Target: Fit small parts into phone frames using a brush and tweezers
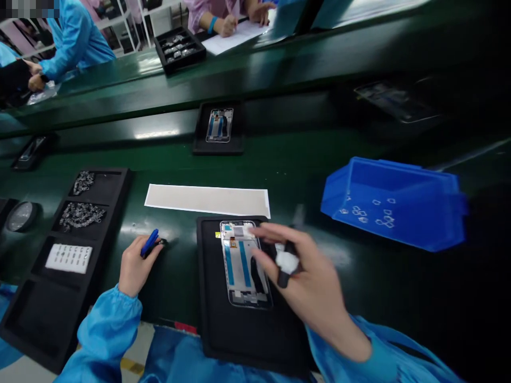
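Both hands are holding small items, the right spreading over a phone.
The left hand [133, 268] is pinching a blue tool [149, 243] above the bench, left of the black tray [229, 335] where the phone [238, 266] is lying. The right hand [319, 282] is cradling a black-and-white item [287, 260] in its palm, thumb and forefinger standing apart over the phone's right edge; whether they are touching it, I cannot tell. A blue bin [423, 197] is sitting farther right.
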The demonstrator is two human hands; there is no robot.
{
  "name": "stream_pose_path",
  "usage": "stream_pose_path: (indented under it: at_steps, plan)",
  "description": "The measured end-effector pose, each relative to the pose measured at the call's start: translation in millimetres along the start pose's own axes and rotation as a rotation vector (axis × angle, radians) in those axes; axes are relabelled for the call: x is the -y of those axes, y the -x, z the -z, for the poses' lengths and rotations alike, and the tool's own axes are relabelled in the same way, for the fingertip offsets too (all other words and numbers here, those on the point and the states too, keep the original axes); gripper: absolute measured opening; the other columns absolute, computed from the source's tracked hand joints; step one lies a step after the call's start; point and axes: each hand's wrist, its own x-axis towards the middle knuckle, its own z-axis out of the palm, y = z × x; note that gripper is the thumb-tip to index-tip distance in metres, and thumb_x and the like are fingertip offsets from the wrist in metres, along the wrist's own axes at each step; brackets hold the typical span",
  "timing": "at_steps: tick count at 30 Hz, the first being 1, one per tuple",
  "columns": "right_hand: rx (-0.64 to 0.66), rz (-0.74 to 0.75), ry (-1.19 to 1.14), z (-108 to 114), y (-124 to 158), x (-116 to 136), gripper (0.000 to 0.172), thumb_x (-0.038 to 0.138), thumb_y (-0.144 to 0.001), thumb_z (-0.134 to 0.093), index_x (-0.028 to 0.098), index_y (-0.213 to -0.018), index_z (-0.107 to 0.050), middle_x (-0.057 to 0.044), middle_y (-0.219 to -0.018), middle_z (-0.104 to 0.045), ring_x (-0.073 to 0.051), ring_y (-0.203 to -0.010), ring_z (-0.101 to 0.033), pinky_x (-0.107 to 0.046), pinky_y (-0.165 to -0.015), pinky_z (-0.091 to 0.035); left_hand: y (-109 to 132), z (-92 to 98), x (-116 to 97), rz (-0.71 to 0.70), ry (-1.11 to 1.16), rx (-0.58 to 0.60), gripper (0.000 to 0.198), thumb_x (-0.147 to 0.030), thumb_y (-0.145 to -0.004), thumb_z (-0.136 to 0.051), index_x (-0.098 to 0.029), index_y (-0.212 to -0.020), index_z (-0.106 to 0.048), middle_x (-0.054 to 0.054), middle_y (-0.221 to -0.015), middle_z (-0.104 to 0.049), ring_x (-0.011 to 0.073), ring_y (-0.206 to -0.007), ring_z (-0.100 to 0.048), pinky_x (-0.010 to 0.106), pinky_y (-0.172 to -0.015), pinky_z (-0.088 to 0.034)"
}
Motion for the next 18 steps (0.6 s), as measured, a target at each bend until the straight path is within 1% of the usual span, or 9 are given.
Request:
stream_pose_path:
  at_steps: [2, 3, 5, 6, 8, 10, 13, 15, 18]
  plan:
    - [0.217, -0.077, -0.174, -15.8, -1.7, 16.9, 0.034, 0.033, -0.086, -0.069, 0.026, -0.118, -0.062, -0.006, -0.103, -0.074, -0.023, -0.093, -0.071, -0.039, -0.081, -0.058, 4.9, -3.4, -9.6, -0.010, 0.030, -0.024, 0.022, -0.041, -0.084, -0.064, -0.022, -0.093, -0.071, 0.003, -0.092, -0.075, 0.0195, -0.084, -0.071, 0.030, -0.082, -0.056]
    - [0.307, -0.123, -0.248, -26.4, -2.9, 22.9, 0.034, 0.030, -0.085, -0.068, 0.026, -0.118, -0.061, -0.006, -0.102, -0.073, -0.022, -0.092, -0.071, -0.038, -0.081, -0.058, 7.8, -5.0, -14.9, -0.021, 0.044, -0.029, 0.021, -0.041, -0.084, -0.065, -0.022, -0.093, -0.071, 0.003, -0.092, -0.076, 0.0196, -0.085, -0.071, 0.030, -0.081, -0.056]
    - [0.421, -0.207, -0.355, -49.8, -5.4, 29.8, 0.037, 0.023, -0.081, -0.069, 0.025, -0.117, -0.060, -0.004, -0.100, -0.073, -0.020, -0.088, -0.071, -0.036, -0.081, -0.057, 13.5, -8.1, -25.2, -0.056, 0.077, -0.033, 0.018, -0.038, -0.085, -0.065, -0.022, -0.092, -0.071, 0.003, -0.092, -0.076, 0.0194, -0.086, -0.072, 0.028, -0.080, -0.057]
    - [0.448, -0.242, -0.397, -61.0, -6.5, 31.1, 0.038, 0.020, -0.080, -0.069, 0.025, -0.116, -0.059, -0.003, -0.099, -0.072, -0.019, -0.086, -0.071, -0.035, -0.080, -0.057, 16.0, -9.5, -29.5, -0.078, 0.096, -0.035, 0.016, -0.036, -0.085, -0.065, -0.023, -0.091, -0.071, 0.003, -0.092, -0.077, 0.0190, -0.087, -0.072, 0.028, -0.081, -0.057]
    - [0.465, -0.302, -0.461, -79.0, -7.8, 31.3, 0.039, 0.018, -0.078, -0.070, 0.025, -0.113, -0.057, -0.001, -0.097, -0.071, -0.018, -0.085, -0.070, -0.033, -0.079, -0.057, 19.5, -12.4, -35.8, -0.130, 0.138, -0.049, 0.011, -0.032, -0.086, -0.065, -0.023, -0.089, -0.070, 0.002, -0.091, -0.077, 0.0170, -0.086, -0.072, 0.026, -0.080, -0.057]
    - [0.446, -0.344, -0.506, -88.9, -7.5, 30.6, 0.037, 0.019, -0.077, -0.071, 0.025, -0.110, -0.056, 0.000, -0.094, -0.071, -0.018, -0.086, -0.070, -0.034, -0.080, -0.056, 21.3, -15.3, -38.9, -0.174, 0.175, -0.090, 0.007, -0.028, -0.087, -0.064, -0.023, -0.087, -0.069, 0.002, -0.090, -0.076, 0.0151, -0.082, -0.071, 0.025, -0.078, -0.057]
    - [0.403, -0.374, -0.576, -92.0, -4.5, 30.6, 0.032, 0.022, -0.079, -0.070, 0.024, -0.107, -0.055, 0.000, -0.093, -0.071, -0.019, -0.089, -0.071, -0.035, -0.083, -0.055, 22.2, -19.5, -40.1, -0.194, 0.164, -0.152, 0.007, -0.029, -0.086, -0.065, -0.022, -0.085, -0.068, 0.001, -0.086, -0.076, 0.0114, -0.066, -0.066, 0.023, -0.069, -0.056]
    - [0.376, -0.375, -0.620, -91.3, -1.9, 31.0, 0.031, 0.024, -0.080, -0.069, 0.025, -0.107, -0.054, 0.000, -0.093, -0.071, -0.019, -0.090, -0.071, -0.035, -0.084, -0.055, 23.0, -21.5, -40.4, -0.188, 0.132, -0.183, 0.008, -0.030, -0.086, -0.065, -0.022, -0.086, -0.067, 0.001, -0.085, -0.075, 0.0079, -0.053, -0.058, 0.022, -0.061, -0.054]
    - [0.335, -0.362, -0.639, -91.2, 1.4, 31.5, 0.030, 0.024, -0.080, -0.068, 0.025, -0.106, -0.053, 0.001, -0.092, -0.071, -0.019, -0.088, -0.070, -0.035, -0.083, -0.055, 25.2, -22.8, -40.5, -0.207, 0.101, -0.216, 0.008, -0.028, -0.086, -0.066, -0.023, -0.092, -0.067, -0.001, -0.087, -0.075, 0.0049, -0.045, -0.048, 0.019, -0.053, -0.049]
